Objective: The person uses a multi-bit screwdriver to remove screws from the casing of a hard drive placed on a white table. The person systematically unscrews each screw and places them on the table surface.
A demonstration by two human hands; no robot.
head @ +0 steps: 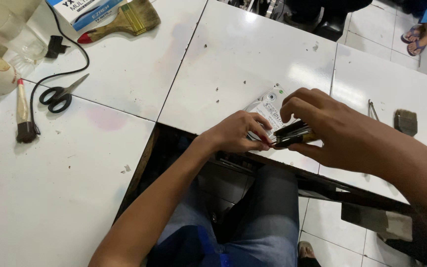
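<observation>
The table [100, 168] is glossy white with small dark chips and a faint pink smear near its middle seam. The hard drive [265, 108] at the table's near edge is silver with a white label. The brush [292, 135] over it has black bristles and a dark handle with a brass-coloured band. The scissors [58, 95] have black handles and grey blades; the cable [60, 54] beside them is black. The wide paintbrush [124, 20] at the far edge has pale yellow bristles, a wooden handle and a red tip. The box [87, 10] is white and blue. The small brush [23, 116] at the left edge has dark bristles. The jeans [268, 217] are blue.
</observation>
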